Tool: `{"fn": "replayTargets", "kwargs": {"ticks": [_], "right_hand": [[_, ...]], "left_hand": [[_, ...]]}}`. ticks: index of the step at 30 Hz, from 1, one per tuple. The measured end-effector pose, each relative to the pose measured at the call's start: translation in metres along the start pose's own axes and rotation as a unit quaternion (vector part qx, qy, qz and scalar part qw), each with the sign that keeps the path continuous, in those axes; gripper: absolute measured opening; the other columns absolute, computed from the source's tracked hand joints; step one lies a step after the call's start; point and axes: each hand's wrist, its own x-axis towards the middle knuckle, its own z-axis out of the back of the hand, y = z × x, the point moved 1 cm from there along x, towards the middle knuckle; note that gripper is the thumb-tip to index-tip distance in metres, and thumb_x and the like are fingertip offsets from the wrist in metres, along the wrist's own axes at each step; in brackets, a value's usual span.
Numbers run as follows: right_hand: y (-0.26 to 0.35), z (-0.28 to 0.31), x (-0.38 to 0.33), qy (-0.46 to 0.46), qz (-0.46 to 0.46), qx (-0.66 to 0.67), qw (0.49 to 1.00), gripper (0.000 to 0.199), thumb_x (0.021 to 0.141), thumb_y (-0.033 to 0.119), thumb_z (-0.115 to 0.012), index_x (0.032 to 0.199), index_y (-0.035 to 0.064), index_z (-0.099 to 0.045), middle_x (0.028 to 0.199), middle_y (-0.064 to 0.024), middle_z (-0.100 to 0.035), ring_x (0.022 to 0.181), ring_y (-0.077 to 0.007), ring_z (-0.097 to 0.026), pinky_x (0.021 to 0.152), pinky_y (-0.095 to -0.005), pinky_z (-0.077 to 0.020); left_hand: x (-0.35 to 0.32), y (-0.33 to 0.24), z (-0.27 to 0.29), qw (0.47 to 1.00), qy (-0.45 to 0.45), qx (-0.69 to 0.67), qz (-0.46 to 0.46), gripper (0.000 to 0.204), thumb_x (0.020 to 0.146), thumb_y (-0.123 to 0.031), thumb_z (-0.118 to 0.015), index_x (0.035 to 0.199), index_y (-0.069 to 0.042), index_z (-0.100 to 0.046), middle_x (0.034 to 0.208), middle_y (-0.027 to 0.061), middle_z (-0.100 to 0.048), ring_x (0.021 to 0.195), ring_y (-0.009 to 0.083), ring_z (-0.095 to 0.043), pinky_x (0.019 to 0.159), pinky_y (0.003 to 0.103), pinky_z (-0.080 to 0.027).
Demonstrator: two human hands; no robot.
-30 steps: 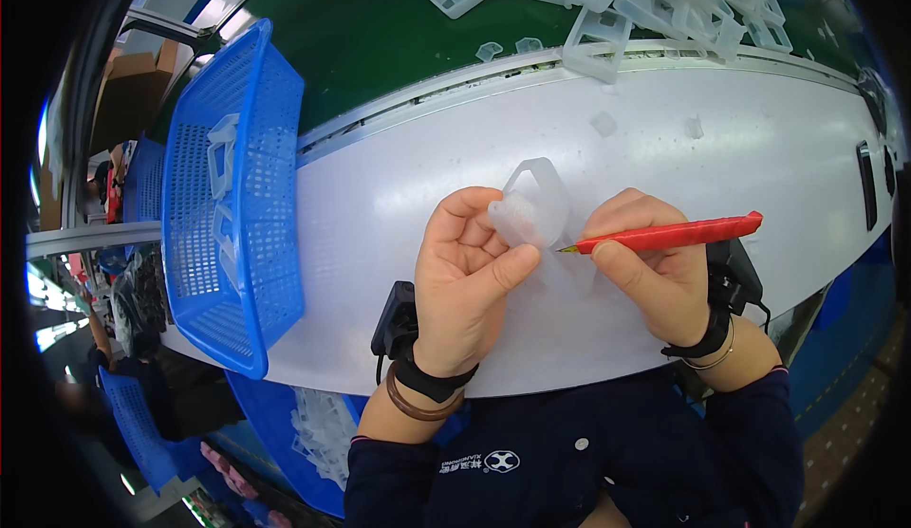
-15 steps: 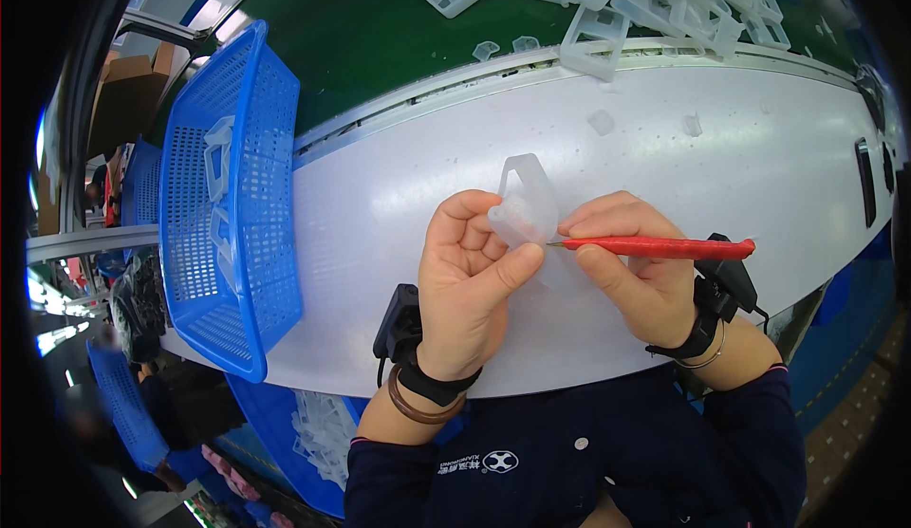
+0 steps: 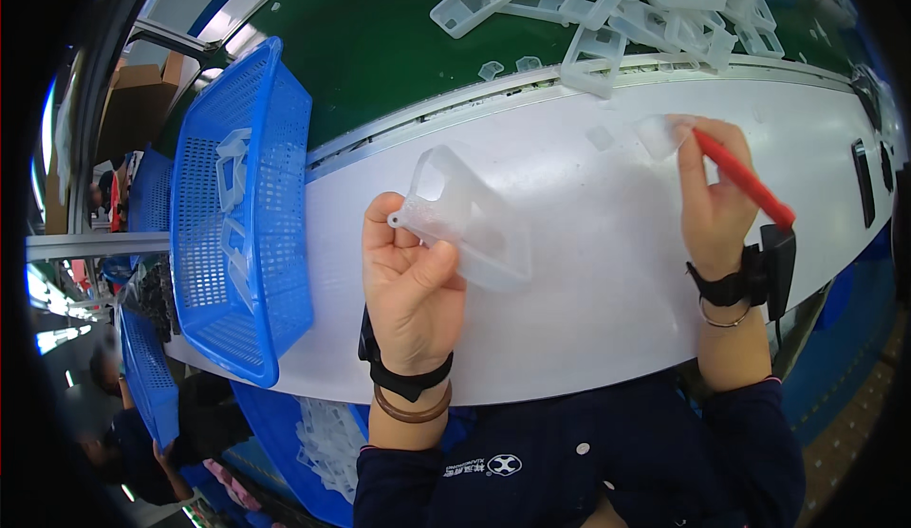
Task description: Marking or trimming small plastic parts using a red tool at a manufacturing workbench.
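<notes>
My left hand (image 3: pixel 413 286) pinches a translucent plastic case (image 3: pixel 493 243) between thumb and fingers, above the white table. The case is tilted, with an opening at its upper end and a small eyelet beside my fingertips. My right hand (image 3: pixel 716 196) is closed round a slim red-handled tool (image 3: pixel 750 182), its back end pointing toward the lower right. The tool's tip is hidden by my fingers. At the right fingertips is a small translucent plastic scrap (image 3: pixel 657 137), blurred by motion.
A blue perforated basket (image 3: pixel 294 215) holding several cases stands at the left. Many translucent cases (image 3: pixel 664 20) are heaped on the green surface beyond the table's metal rail (image 3: pixel 427 111). Another scrap (image 3: pixel 600 137) lies on the white table. A blue bin (image 3: pixel 275 443) of clear pieces sits lower left.
My hands have moved apart. The left has shifted left with the case; the right has swung up and right, away from the case, with the red-handled tool and a small plastic scrap.
</notes>
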Motion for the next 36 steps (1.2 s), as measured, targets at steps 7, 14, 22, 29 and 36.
{"fn": "replayTargets", "kwargs": {"ticks": [7, 14, 22, 29, 36], "right_hand": [[0.000, 0.012, 0.000, 0.207, -0.046, 0.029, 0.977, 0.010, 0.078, 0.010, -0.064, 0.083, 0.0020, -0.062, 0.111, -0.0160, -0.055, 0.105, -0.0257, -0.050, 0.087, -0.0362, -0.0389], [0.023, -0.004, -0.026, 0.363, -0.372, 0.578, 0.629, 0.012, 0.081, 0.009, -0.060, 0.090, 0.0009, -0.060, 0.099, -0.0105, -0.058, 0.092, -0.0169, -0.054, 0.084, -0.0310, -0.0406], [0.035, -0.002, -0.024, 0.369, 0.006, 0.246, 0.896, 0.014, 0.070, 0.004, -0.069, 0.081, 0.0062, -0.061, 0.092, -0.0101, -0.057, 0.082, -0.0249, -0.054, 0.071, -0.0310, -0.0443], [0.034, 0.001, -0.028, 0.344, -0.259, 0.452, 0.782, 0.010, 0.078, 0.004, -0.064, 0.088, 0.0025, -0.060, 0.099, -0.0106, -0.060, 0.089, -0.0172, -0.058, 0.076, -0.0293, -0.0462], [0.027, 0.004, -0.025, 0.316, -0.241, 0.466, 0.790, 0.007, 0.082, 0.005, -0.060, 0.088, 0.0014, -0.059, 0.095, -0.0111, -0.063, 0.086, -0.0141, -0.058, 0.077, -0.0268, -0.0458]], "left_hand": [[0.001, 0.002, 0.002, 0.987, 0.083, -0.101, 0.093, 0.044, 0.074, 0.003, -0.060, 0.115, -0.009, -0.046, 0.104, 0.0090, -0.056, 0.083, 0.0146, -0.052, 0.069, 0.027, -0.041], [-0.003, 0.018, -0.003, 0.978, 0.135, -0.002, 0.156, 0.035, 0.079, -0.006, -0.058, 0.113, -0.006, -0.048, 0.097, 0.0088, -0.053, 0.089, 0.0184, -0.052, 0.076, 0.029, -0.043], [-0.007, 0.025, -0.010, 0.920, 0.158, 0.359, -0.016, 0.034, 0.076, -0.005, -0.068, 0.107, 0.000, -0.054, 0.101, 0.0059, -0.047, 0.088, 0.0134, -0.049, 0.079, 0.025, -0.041], [-0.009, 0.030, -0.009, 0.956, 0.160, 0.241, 0.043, 0.026, 0.082, -0.001, -0.061, 0.106, 0.002, -0.053, 0.104, 0.0057, -0.046, 0.091, 0.0118, -0.049, 0.081, 0.026, -0.043], [-0.010, 0.027, -0.009, 0.968, 0.154, 0.197, 0.030, 0.023, 0.084, 0.001, -0.058, 0.106, 0.000, -0.052, 0.109, 0.0065, -0.049, 0.095, 0.0127, -0.049, 0.083, 0.028, -0.042]]}}
